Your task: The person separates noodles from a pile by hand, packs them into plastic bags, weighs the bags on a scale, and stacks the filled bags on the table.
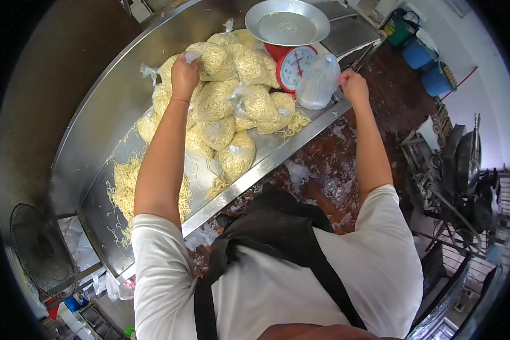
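My left hand (185,76) is closed round the gathered plastic neck of a bag of noodles (216,61) at the upper left of a pile. Around it lie several more clear bags of yellow noodles (216,101), some with twisted tops. My right hand (354,88) is at the right side of a bundle of clear plastic bags (318,84), its fingers pinched together. Whatever they may hold is too small to make out. Beside the bundle stands a red dial scale (296,67) with a round metal pan (287,24) on top.
Loose noodles (124,184) lie at the left of the metal table (266,164), which has a raised back wall. A fan (42,249) stands at the lower left. Blue buckets (434,79) and a rack of pans (464,164) are on the right. The red floor (323,164) looks wet.
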{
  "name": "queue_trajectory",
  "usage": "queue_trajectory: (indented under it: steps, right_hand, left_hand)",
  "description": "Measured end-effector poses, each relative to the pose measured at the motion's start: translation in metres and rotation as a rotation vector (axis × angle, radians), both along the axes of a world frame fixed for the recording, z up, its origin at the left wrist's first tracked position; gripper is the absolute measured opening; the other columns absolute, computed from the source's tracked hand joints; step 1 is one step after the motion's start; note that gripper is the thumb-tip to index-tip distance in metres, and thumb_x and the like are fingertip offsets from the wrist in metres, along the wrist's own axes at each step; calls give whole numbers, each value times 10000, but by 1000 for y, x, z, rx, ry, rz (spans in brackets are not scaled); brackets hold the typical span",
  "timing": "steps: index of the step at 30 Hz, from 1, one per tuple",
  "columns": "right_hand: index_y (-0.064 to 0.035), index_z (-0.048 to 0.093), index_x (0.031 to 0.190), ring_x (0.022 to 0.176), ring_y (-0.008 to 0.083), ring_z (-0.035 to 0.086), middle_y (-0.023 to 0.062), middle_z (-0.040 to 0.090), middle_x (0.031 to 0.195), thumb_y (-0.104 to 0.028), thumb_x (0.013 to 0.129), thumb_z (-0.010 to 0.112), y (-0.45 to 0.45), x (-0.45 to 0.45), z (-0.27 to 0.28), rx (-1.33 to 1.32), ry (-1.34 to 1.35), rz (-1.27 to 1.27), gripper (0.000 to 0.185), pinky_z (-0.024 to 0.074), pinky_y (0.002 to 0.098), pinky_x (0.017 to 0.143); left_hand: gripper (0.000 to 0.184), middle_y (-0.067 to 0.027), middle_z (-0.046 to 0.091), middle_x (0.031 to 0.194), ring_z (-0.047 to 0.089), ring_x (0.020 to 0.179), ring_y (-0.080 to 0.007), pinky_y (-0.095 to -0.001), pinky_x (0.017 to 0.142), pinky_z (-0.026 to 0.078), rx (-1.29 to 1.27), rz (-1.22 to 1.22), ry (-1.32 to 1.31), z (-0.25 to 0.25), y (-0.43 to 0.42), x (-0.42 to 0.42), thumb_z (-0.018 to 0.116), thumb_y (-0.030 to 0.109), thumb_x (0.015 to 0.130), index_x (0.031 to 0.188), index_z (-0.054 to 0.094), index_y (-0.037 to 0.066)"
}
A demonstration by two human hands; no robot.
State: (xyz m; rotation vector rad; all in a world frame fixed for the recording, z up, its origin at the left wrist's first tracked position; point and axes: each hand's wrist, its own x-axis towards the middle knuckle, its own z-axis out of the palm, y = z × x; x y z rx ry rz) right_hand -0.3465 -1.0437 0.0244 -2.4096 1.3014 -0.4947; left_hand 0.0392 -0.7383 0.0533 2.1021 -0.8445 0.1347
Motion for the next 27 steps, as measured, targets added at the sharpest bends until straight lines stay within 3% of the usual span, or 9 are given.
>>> queue_trajectory:
  steps: [5,8,11,14,17,23,27]
  right_hand:
    - [-72,694,911,842,356,685,159,701,863,-189,864,632,3,-2,-1,-25,-198,48,141,533,428,779]
    - [-55,689,911,834,359,682,164,694,845,-172,860,652,4,-2,8,-16,-324,55,133,532,433,775]
    - [-55,686,925,830,363,680,166,691,847,-159,855,674,-6,2,-10,-235,-384,111,126,530,435,762]
    - [-58,682,928,835,365,677,168,689,845,-155,856,687,-5,0,2,-144,-138,177,121,528,441,754]
    - [-63,684,926,824,363,674,169,690,848,-148,852,693,0,-3,18,-112,-72,88,113,525,438,749]
    - [-49,672,913,773,348,669,169,682,811,-147,881,663,7,-9,22,-123,-175,66,103,522,398,717]
    - [-25,653,996,799,251,682,127,695,854,-206,884,703,7,-7,15,-105,-574,106,218,526,357,734]
  left_hand:
    - [381,-220,634,1129,625,1019,-377,-396,886,500,11,-153,-99,16,11,-10,702,85,812,1191,662,72]
    - [482,-202,614,1161,646,948,-338,-386,865,512,87,-122,-79,28,18,-22,707,60,798,1271,624,85]
    - [517,-196,598,1177,654,886,-284,-363,849,520,126,-134,7,43,28,-38,691,68,812,1319,593,93]
    - [524,-190,598,1189,651,843,-240,-349,829,525,73,-113,19,47,32,-43,676,82,835,1347,567,86]
    - [542,-180,600,1216,651,854,-236,-359,824,528,-39,-68,29,50,44,-55,659,94,856,1381,526,67]
    - [500,-144,633,1173,646,881,-208,-339,812,527,-173,-104,126,48,73,-98,632,100,899,1380,508,41]
    - [478,-88,658,1100,615,845,-153,-296,770,516,-183,-157,332,33,86,-117,624,90,912,1374,510,42]
